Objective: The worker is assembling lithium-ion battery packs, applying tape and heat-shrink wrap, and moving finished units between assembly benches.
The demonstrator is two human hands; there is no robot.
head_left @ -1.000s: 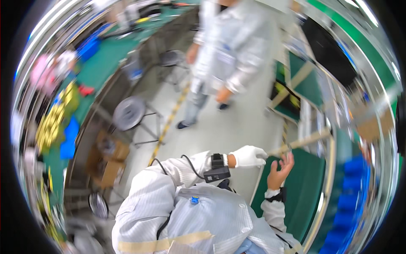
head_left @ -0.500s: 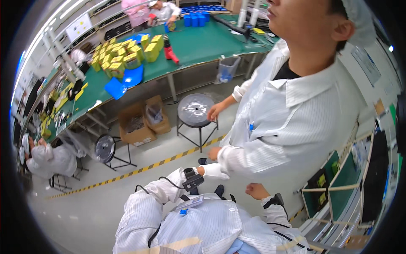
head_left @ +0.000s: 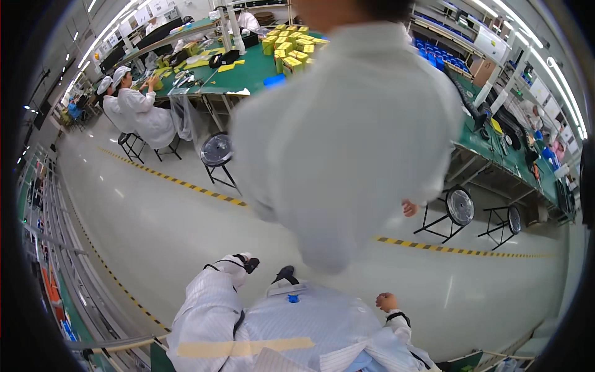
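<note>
My left hand [head_left: 247, 256], with a black device [head_left: 251, 265] strapped at its wrist, hangs low beside my body; its fingers are too small and covered to make out. To the right, my right hand [head_left: 387, 302] hangs with its fingers curled in, and nothing shows in it. A black band [head_left: 398, 318] circles that wrist. Neither hand touches anything that I can see. Right in front of me stands a person in a white coat [head_left: 347, 142], back turned and blurred. That person's right hand [head_left: 409, 208] shows beside the coat.
Beyond the person, green workbenches [head_left: 257, 80] carry several yellow-green boxes [head_left: 288, 46]. Round stools [head_left: 217, 150] stand along the benches, and two people [head_left: 139, 105] sit at the left. A yellow-black floor line [head_left: 180, 181] crosses ahead. Metal racks [head_left: 68, 266] line the left side.
My view has swung round, and the person has turned from side-on to back-on. My left hand, formerly near that person's arm, is now apart from it, lower and further left.
</note>
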